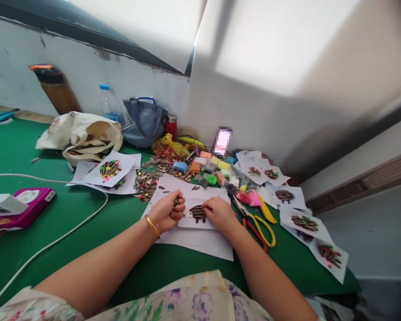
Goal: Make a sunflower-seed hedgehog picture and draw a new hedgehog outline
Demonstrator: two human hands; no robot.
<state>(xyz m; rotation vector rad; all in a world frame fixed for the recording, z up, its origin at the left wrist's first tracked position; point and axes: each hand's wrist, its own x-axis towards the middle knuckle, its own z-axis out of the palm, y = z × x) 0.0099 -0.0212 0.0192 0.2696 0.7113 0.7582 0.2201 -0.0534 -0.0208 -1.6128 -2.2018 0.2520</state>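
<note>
My left hand (pixel 171 209) is curled closed around a few dark striped sunflower seeds (pixel 176 201), which show between the fingers. On a small white card (pixel 183 224) lies a brown hedgehog shape (pixel 198 213) with short dark legs and striped seeds on its back. My right hand (pixel 218 215) touches the upper right of this hedgehog with thumb and forefinger pinched together; whatever sits in the pinch is hidden. Larger white paper (pixel 200 245) lies under the card, with a few loose seeds near its upper edge.
A heap of sunflower seeds (pixel 150 176) spreads behind my left hand. Colourful clay packets (pixel 203 162) sit behind the paper. Scissors with yellow handles (pixel 263 229) lie right of my right hand. Finished-looking hedgehog cards (pixel 304 222) line the right edge. A white cable (pixel 53 244) crosses the left.
</note>
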